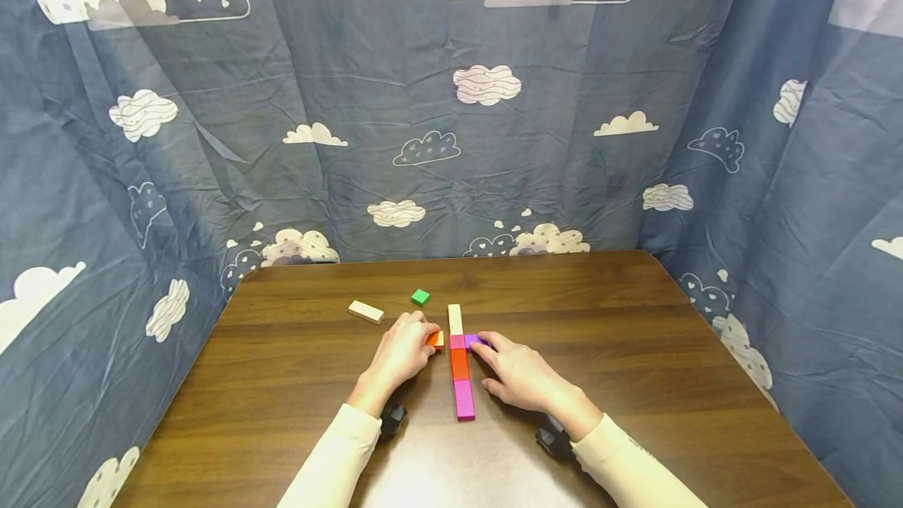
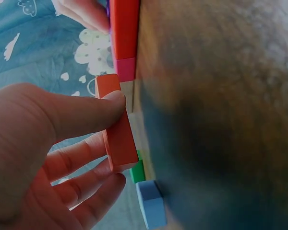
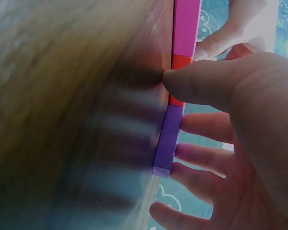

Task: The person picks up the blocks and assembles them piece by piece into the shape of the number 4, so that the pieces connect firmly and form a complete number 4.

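Note:
In the head view, a column of blocks runs toward the person: cream (image 1: 455, 320), pink (image 1: 457, 342), red (image 1: 459, 364) and magenta (image 1: 463, 400). My left hand (image 1: 400, 353) pinches an orange block (image 2: 118, 129) between thumb and fingers, just left of the pink block. A purple block (image 3: 167, 136) extends to the right from the pink one. The fingers of my right hand (image 1: 525, 375) rest on the purple block, loosely extended; its thumb is apart from that block in the right wrist view.
A green block (image 1: 420, 297) and a cream block (image 1: 366, 311) lie beyond my left hand on the brown table (image 1: 296, 398). A dark blue curtain (image 1: 353, 100) with clouds stands behind the table and along both sides.

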The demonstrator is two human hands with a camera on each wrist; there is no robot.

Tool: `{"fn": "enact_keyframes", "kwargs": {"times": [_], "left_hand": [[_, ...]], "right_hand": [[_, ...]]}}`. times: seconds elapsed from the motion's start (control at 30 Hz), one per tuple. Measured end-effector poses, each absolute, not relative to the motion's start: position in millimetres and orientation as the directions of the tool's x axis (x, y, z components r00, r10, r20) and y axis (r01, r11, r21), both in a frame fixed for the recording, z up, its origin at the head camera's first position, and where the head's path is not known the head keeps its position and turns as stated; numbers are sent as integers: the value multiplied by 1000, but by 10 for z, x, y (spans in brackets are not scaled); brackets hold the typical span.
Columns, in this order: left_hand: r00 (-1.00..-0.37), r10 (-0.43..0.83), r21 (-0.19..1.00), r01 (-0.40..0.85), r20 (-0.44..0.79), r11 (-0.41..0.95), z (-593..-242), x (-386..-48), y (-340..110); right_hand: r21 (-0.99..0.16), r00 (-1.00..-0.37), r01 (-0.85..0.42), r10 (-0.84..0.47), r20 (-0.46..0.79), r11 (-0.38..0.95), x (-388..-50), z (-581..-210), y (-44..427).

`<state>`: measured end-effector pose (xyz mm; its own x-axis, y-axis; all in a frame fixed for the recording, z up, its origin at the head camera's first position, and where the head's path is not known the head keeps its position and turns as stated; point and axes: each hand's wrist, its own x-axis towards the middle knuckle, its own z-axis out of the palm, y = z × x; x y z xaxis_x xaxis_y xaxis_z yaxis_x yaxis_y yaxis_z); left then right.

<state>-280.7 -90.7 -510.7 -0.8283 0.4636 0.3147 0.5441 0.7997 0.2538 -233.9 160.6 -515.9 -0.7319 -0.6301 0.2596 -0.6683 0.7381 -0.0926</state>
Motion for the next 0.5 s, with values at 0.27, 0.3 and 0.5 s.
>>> {"fn": "enact_keyframes", "kwargs": {"times": [0.27,0.3,0.5], "left_hand": [[-828,476,235,547,297,804,-5180,-2832,-879],[-829,476,235,545,292,805,-5185,-2836,-875],[-831,479,243,546,285,802,-5196,-2850,-856]], "right_hand": [[-106,-726,-675,-633,268,730,-2339,-5157,1605],[-103,-726,-675,-633,268,731,-2341,-5159,1605],[-93,-718,-680,-636,282,727,-2348,-5177,1613]]}}
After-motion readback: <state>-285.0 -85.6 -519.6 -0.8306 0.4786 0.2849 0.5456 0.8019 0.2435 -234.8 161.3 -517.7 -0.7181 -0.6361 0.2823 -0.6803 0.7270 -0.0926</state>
